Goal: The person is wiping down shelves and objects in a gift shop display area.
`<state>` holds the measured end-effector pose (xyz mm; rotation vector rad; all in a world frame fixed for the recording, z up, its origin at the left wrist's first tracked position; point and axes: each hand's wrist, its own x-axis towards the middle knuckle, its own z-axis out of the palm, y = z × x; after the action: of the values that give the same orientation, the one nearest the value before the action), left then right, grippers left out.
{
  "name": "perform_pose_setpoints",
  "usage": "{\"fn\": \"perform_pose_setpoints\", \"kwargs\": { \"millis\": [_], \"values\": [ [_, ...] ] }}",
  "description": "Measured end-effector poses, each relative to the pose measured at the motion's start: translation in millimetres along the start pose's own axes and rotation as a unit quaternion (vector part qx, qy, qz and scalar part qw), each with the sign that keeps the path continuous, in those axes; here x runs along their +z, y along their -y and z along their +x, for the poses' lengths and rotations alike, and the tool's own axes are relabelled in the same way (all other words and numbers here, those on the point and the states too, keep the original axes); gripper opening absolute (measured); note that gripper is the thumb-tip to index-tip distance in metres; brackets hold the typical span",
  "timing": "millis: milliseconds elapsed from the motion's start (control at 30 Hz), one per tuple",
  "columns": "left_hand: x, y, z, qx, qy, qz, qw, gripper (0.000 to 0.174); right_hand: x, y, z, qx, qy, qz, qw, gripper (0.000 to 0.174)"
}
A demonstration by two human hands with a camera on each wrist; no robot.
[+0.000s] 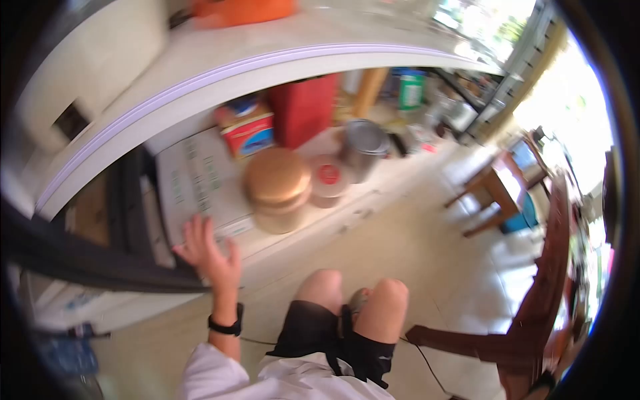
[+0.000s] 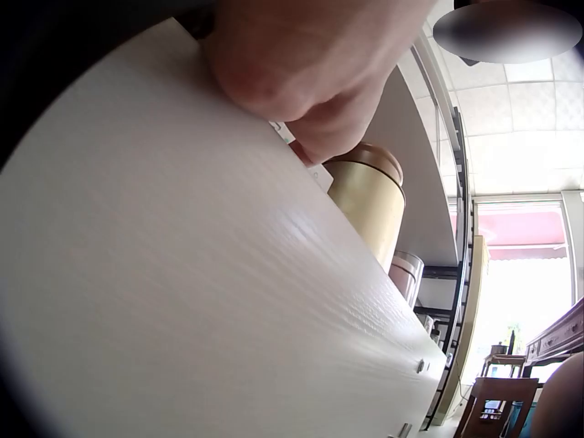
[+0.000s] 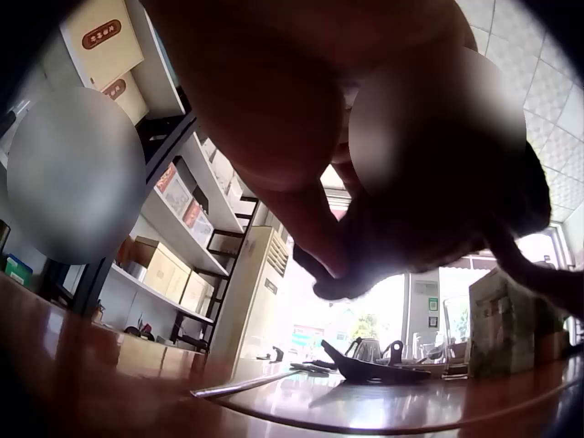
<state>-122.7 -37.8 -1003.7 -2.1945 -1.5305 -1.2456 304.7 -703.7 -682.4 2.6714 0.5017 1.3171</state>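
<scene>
Fingers spread, my left hand (image 1: 212, 257) is over the near end of a flat white box (image 1: 200, 177) on the lower shelf; whether it touches the box cannot be told. A jar with a copper-coloured lid (image 1: 277, 175) stands just right of that box. The left wrist view has the hand (image 2: 306, 78) at the edge of a white cabinet front (image 2: 210, 255), with the gold jar (image 2: 370, 201) beyond. Over a glossy brown table, my right hand (image 3: 283, 119) pinches a dark, soft-looking item (image 3: 401, 242); most of its fingers are hidden. The head view does not include the right hand.
A clear jar with a red-marked lid (image 1: 328, 177), a grey canister (image 1: 364, 148) and a red box (image 1: 303, 110) share the shelf. An upper shelf edge (image 1: 267, 57) overhangs them. A wooden stool (image 1: 490, 190) stands right. A black holder (image 3: 379, 370) lies on the brown table.
</scene>
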Motion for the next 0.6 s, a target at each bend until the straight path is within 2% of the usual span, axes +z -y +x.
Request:
{"fn": "perform_pose_setpoints", "kwargs": {
  "millis": [33,100,167,200,233,267,367,400,433,467,500,533,600],
  "values": [
    [3,0,-1,-0.013,0.015,-0.009,1.0,0.056,1,19,7,-0.039,-0.009,-0.027,0.999,0.083],
    [3,-2,1,-0.021,0.017,-0.02,0.999,0.055,-3,89,13,-0.139,-0.036,-0.068,0.987,0.063],
    [-2,-2,4,-0.025,0.02,-0.032,0.999,0.056,-26,153,10,-0.226,-0.066,-0.119,0.964,0.054],
    [-3,-2,4,-0.029,0.02,-0.035,0.999,0.056,-8,173,9,-0.168,-0.026,0.095,0.981,0.047],
    [-5,-3,6,-0.031,0.019,-0.04,0.999,0.057,24,204,-2,-0.1,0.019,0.303,0.948,0.042],
    [-7,-4,6,-0.035,0.02,-0.048,0.998,0.057,53,237,-12,-0.029,0.065,0.491,0.868,0.039],
    [-8,-6,6,-0.044,0.018,-0.065,0.997,0.059,27,377,-15,-0.212,0.132,0.534,0.808,0.043],
    [-8,-6,7,-0.043,0.014,-0.064,0.997,0.059,9,429,-14,-0.255,0.15,0.583,0.757,0.041],
    [-7,-5,5,-0.045,0.016,-0.062,0.997,0.058,1,469,-14,-0.274,0.185,0.585,0.741,0.043],
    [-6,-4,3,-0.046,0.016,-0.06,0.997,0.058,-6,508,-8,-0.36,0.18,0.632,0.662,0.053],
    [-4,-3,3,-0.046,0.017,-0.056,0.997,0.058,-13,545,-11,-0.362,0.203,0.656,0.631,0.059],
    [-5,-3,3,-0.048,0.015,-0.051,0.997,0.057,-11,579,-13,-0.376,0.213,0.666,0.608,0.072],
    [-8,-5,4,-0.047,0.019,-0.041,0.998,0.056,-9,634,-20,-0.371,0.202,0.679,0.6,0.094]
  ]
}}
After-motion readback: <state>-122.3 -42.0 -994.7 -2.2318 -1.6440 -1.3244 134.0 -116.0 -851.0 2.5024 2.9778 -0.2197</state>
